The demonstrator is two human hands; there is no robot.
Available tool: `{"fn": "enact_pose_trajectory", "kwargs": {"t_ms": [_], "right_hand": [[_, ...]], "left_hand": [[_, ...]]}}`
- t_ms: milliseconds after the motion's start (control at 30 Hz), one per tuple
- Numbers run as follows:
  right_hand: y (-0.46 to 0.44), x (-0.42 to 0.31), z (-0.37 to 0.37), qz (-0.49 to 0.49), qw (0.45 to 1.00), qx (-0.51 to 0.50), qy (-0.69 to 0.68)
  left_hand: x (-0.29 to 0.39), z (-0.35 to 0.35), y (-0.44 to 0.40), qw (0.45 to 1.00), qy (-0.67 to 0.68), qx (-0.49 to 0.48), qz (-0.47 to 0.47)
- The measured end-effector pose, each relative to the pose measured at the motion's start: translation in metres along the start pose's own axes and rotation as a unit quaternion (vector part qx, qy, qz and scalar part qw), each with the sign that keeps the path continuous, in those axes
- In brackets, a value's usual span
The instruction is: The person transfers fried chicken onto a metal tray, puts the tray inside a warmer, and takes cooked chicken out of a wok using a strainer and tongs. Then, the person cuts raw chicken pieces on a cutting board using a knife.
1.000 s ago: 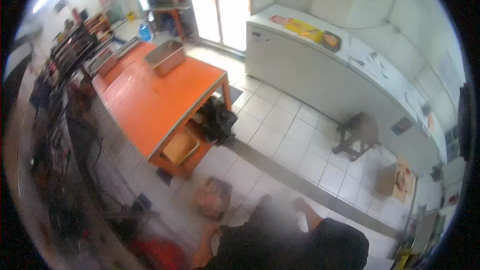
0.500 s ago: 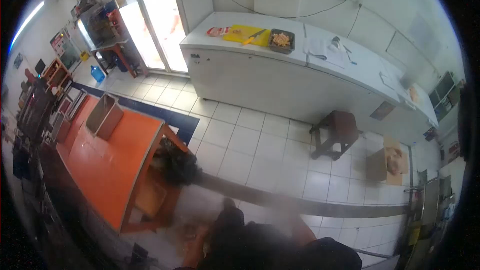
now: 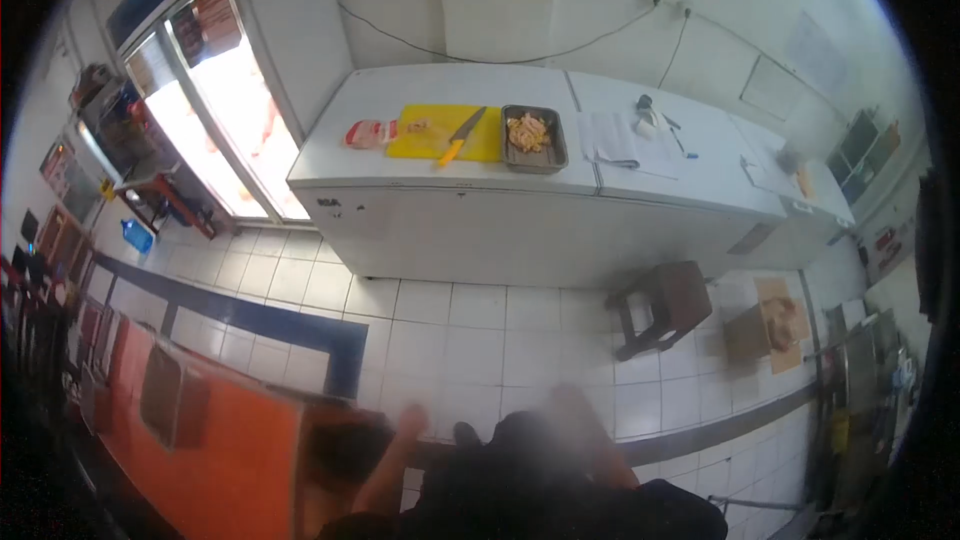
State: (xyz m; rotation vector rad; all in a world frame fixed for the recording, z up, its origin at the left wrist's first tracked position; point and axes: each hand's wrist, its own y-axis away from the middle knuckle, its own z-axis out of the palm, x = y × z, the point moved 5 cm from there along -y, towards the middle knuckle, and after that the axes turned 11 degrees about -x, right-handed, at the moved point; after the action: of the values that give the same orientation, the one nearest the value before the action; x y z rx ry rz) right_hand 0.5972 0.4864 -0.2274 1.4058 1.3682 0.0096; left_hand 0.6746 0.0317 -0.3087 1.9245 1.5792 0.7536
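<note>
My left hand (image 3: 412, 422) hangs low in front of my dark clothing, near the corner of the orange table (image 3: 215, 440); no object shows in it. My right hand (image 3: 567, 406) is a hazy blur over the floor tiles, its fingers indistinct. Ahead, on the white chest freezer (image 3: 480, 230), lies a yellow cutting board (image 3: 412, 143). A knife (image 3: 460, 138) with a yellow handle rests across the board's right part. Right of the board stands a dark metal tray (image 3: 540, 162) holding pale chopped meat (image 3: 527, 132). A red-and-white plastic packet (image 3: 370, 134) lies at the board's left edge.
Papers (image 3: 608, 140) and a pen (image 3: 686, 146) lie farther right on the freezer top. A brown stool (image 3: 668, 305) stands before it, with a cardboard box (image 3: 750, 328) beyond. A glass-door fridge (image 3: 215, 110) is at left. A container (image 3: 170, 395) sits on the orange table.
My view has moved forward, bringing the freezer top and its board, knife and tray closer. The orange table has slid down and left. My left hand now shows higher, over the floor.
</note>
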Motion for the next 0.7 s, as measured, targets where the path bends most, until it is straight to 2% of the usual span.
{"fn": "enact_pose_trajectory", "kwargs": {"t_ms": [33,67,167,200,233,300,367,400,433,500,533,567,633,667,700], "right_hand": [[-0.012,-0.008,-0.012,-0.055,0.987,0.012,-0.15],[-0.026,-0.021,-0.024,-0.112,0.949,0.027,-0.295],[-0.039,-0.104,-0.072,-0.06,0.937,0.055,-0.34],[-0.061,-0.117,-0.084,-0.059,0.936,0.055,-0.343],[-0.09,-0.13,-0.101,-0.138,0.933,0.066,-0.325],[-0.123,-0.166,-0.139,-0.212,0.926,0.071,-0.304],[-0.128,-0.258,-0.196,-0.229,0.907,0.069,-0.345],[-0.131,-0.306,-0.226,-0.235,0.898,0.066,-0.366],[-0.143,-0.341,-0.251,-0.234,0.889,0.059,-0.389],[-0.188,-0.396,-0.293,-0.246,0.8,0.009,-0.547],[-0.206,-0.429,-0.318,-0.298,0.843,0.02,-0.448],[-0.221,-0.458,-0.339,-0.342,0.876,0.029,-0.34],[-0.304,-0.481,-0.366,-0.388,0.79,-0.053,-0.471],[-0.328,-0.499,-0.377,-0.383,0.795,-0.052,-0.467],[-0.353,-0.518,-0.386,-0.357,0.847,-0.014,-0.394]], "left_hand": [[-0.011,-0.037,-0.017,0.969,0.234,0.072,-0.039],[-0.01,-0.107,-0.006,0.873,0.452,0.179,-0.041],[-0.044,-0.187,-0.134,0.775,0.501,0.347,0.168],[-0.049,-0.234,-0.161,0.776,0.487,0.359,0.181],[-0.052,-0.284,-0.185,0.776,0.473,0.37,0.194],[-0.043,-0.398,-0.19,0.787,0.508,0.335,0.104],[-0.034,-0.507,-0.183,0.788,0.535,0.304,0.028],[-0.034,-0.55,-0.188,0.831,0.469,0.297,-0.001],[-0.041,-0.579,-0.216,0.822,0.493,0.284,0.014],[-0.047,-0.646,-0.238,0.82,0.465,0.334,0.016],[-0.039,-0.689,-0.22,0.822,0.414,0.392,0.003],[-0.037,-0.722,-0.221,0.834,0.403,0.375,-0.03],[-0.041,-0.756,-0.249,0.844,0.404,0.349,-0.063],[-0.043,-0.775,-0.265,0.857,0.35,0.372,-0.058],[-0.045,-0.791,-0.279,0.868,0.295,0.396,-0.052]]}}
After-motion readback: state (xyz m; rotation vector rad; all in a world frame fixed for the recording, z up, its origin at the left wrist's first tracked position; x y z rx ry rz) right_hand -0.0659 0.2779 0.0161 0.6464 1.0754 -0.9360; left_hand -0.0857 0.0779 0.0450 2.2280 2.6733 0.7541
